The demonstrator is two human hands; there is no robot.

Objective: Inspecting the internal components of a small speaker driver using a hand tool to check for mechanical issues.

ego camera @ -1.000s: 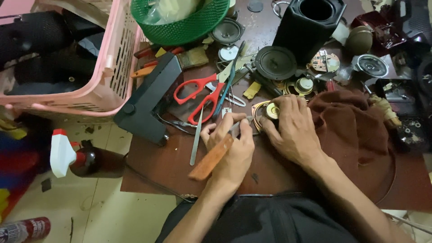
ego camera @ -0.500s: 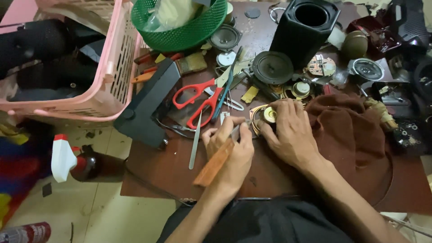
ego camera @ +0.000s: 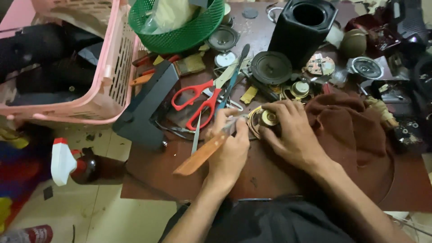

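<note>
My left hand [ego camera: 228, 145] grips a tool with an orange wooden handle [ego camera: 202, 154]; its metal tip points right at a small round speaker part [ego camera: 262, 119]. My right hand [ego camera: 294, 135] holds that speaker part down on the brown table [ego camera: 153, 173], fingers curled over its right side. Both hands sit close together at the middle of the table. The part shows a gold centre ring.
Red-handled scissors [ego camera: 200, 101] and a grey file [ego camera: 196, 135] lie just left of my hands. A black box [ego camera: 146, 105], a pink basket [ego camera: 96, 63], a green basket [ego camera: 180, 27], a black speaker housing [ego camera: 303, 31], loose speakers [ego camera: 271, 67] and a brown cloth [ego camera: 355, 135] crowd the table. A spray bottle [ego camera: 74, 164] stands on the floor.
Both hands stay on the speaker part with only slight shifts; the tool's handle keeps the same slant. The view has drifted a little.
</note>
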